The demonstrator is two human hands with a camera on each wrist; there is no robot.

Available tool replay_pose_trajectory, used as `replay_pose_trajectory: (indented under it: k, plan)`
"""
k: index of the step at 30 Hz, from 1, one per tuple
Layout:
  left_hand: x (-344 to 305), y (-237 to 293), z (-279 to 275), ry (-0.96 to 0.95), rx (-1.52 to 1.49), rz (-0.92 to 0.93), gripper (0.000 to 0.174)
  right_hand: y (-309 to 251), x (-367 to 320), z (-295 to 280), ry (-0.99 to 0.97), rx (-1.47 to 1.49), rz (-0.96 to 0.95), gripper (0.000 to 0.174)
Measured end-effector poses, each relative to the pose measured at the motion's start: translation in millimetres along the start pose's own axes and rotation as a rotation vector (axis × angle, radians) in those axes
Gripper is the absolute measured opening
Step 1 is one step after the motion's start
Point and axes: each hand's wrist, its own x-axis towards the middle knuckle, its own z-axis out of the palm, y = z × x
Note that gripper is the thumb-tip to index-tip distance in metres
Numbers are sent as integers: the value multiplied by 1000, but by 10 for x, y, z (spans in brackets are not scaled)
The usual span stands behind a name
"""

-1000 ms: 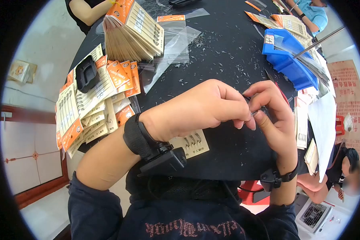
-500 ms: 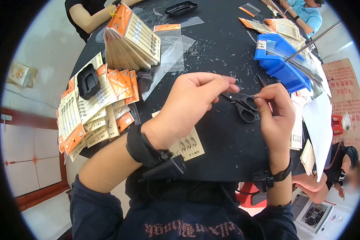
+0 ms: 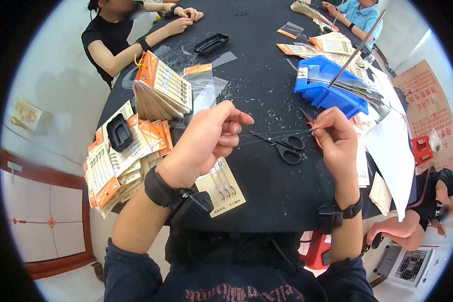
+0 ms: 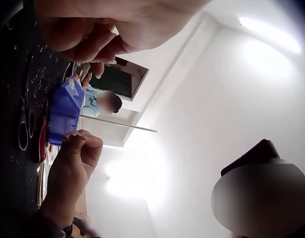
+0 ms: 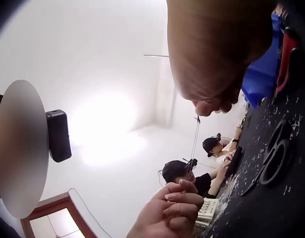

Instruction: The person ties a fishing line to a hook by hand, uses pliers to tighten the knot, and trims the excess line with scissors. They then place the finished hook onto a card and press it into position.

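The fishing line (image 3: 299,132) should handle as nearly weightless, limp when slack and slippery, best taken near its ends between fingertip and thumb. It looks hair-thin and greyish, two strands stretched between the hands, above the scissors (image 3: 285,148). The right hand (image 3: 338,143) pinches one end narrowly; the left hand (image 3: 206,137) holds the other in curled fingers.

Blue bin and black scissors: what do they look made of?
Blue bin: likely molded plastic, semi-gloss; uniform color, soft highlights.
Black scissors: handles probably smooth plastic, thick rounded loops; blades likely metal, slim and pointed, but dark enough that any coating is unclear.
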Motion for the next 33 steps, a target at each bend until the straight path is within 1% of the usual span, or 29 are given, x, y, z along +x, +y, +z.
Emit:
replay_pose_trajectory:
  k: [1, 4, 7, 10, 13, 14, 15, 17, 18, 21, 24, 27, 30, 33]
  plan:
    - [-16, 10, 3, 12, 0, -11, 22, -9, -2, -3, -8, 0, 4, 16]
    - [-55, 8, 38, 74, 37, 39, 24, -11, 5, -21, 73, 16, -69, 15]
    - [-166, 27, 164, 169, 258, 150, 28, -44, 4, -52, 41, 18, -96, 15]
    - [-214, -22, 195, 98, 527, 302, 29, -101, -6, -15, 10, -38, -137, 15]
    - [-189, -121, 241, 1, 759, 530, 28, -157, -15, -9, -20, -82, -165, 14]
    - [-196, -108, 288, -26, 835, 540, 25, -182, -13, -4, -51, -98, -188, 14]
    - [-164, -151, 324, -47, 865, 620, 24, -207, -13, -1, -82, -114, -211, 14]
    - [-194, -159, 454, -53, 861, 544, 24, -240, -23, 9, -120, -131, -241, 15]
    - [-214, -151, 508, -35, 902, 577, 25, -255, -27, 19, -127, -133, -250, 15]
    - [-259, -113, 595, -59, 886, 464, 24, -277, -39, 25, -138, -117, -244, 15]
    - [-231, -150, 577, -65, 904, 482, 24, -278, -44, 13, -149, -116, -248, 15]
    - [-277, -149, 591, -86, 877, 419, 22, -306, -53, 23, -161, -111, -239, 14]
    - [-292, -180, 563, -108, 882, 443, 21, -306, -55, 34, -189, -86, -231, 13]
    - [-346, -221, 522, -127, 785, 407, 20, -282, -49, 46, -247, -37, -243, 15]
